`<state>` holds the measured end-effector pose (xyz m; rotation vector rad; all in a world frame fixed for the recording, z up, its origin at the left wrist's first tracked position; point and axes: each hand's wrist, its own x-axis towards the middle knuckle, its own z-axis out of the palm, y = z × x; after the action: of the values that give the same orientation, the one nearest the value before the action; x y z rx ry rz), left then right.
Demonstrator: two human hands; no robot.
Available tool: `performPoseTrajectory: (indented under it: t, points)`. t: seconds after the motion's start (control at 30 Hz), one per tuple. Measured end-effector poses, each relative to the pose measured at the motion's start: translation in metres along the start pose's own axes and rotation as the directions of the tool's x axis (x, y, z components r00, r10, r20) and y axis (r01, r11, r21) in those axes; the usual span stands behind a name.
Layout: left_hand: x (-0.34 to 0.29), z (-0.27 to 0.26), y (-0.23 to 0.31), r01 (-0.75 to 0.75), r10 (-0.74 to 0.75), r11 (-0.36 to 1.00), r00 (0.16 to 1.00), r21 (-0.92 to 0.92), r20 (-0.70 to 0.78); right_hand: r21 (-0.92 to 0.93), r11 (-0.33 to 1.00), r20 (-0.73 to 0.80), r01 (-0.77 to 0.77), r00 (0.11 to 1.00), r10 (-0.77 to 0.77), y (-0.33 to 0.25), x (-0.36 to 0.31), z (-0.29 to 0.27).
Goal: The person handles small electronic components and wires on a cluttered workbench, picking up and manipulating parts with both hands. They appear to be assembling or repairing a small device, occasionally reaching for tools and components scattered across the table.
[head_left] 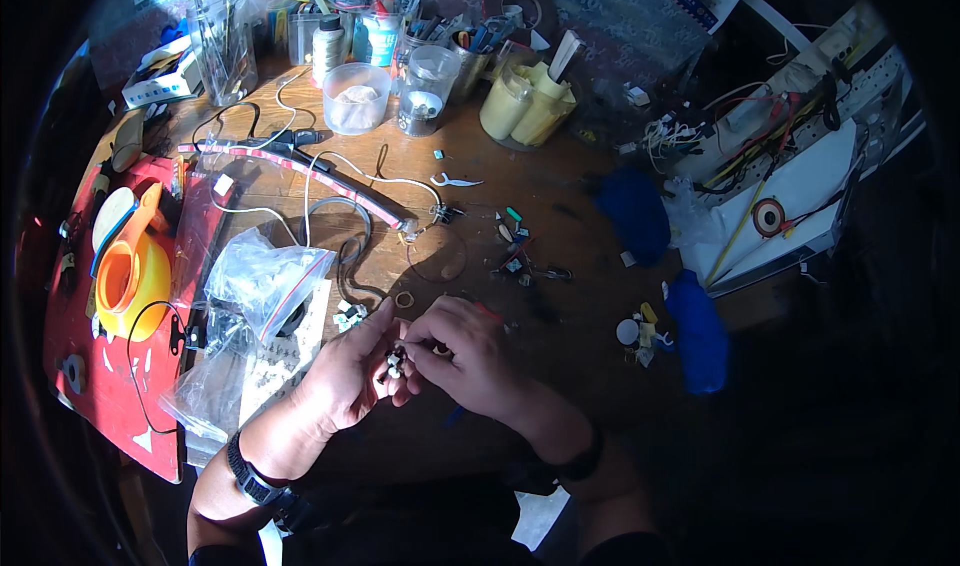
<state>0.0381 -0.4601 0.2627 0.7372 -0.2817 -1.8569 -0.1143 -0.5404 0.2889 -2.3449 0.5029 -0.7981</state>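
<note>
Head view: two bare hands are seen near the front of a wooden table (555,321), close together. A few small white-and-dark pieces (394,364) are held in the curled fingers of the left hand (345,381). The right hand (465,356) is brought up against them from the side, its fingers bent and its thumb and forefinger set close to the pieces; whether anything is pinched between those tips cannot be told. A dark watch (252,476) is worn on the left wrist, a dark band (583,456) on the right.

Just beyond the left hand, a cluster of white bits (350,316) and a small ring (404,299) are noted on the wood. To the left, a clear plastic bag (265,276) is laid out near a red board (110,401), on which a yellow-orange container (150,291) is placed. A pinkish strip (330,178) is stretched diagonally farther back. Small electronic parts (515,264) are scattered beyond the right hand. Blue bundles (695,331) are seen at right.
</note>
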Motion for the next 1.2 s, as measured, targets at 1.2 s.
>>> performPoseTrajectory:
  t: [1.2]
  points:
    - [-0.003, 0.008, 0.007, -0.104, 0.114, 0.992, 0.978, 0.066, -0.176, -0.401, 0.692, -0.052, -0.6, 0.769, 0.637, 0.087, -0.067, -0.105]
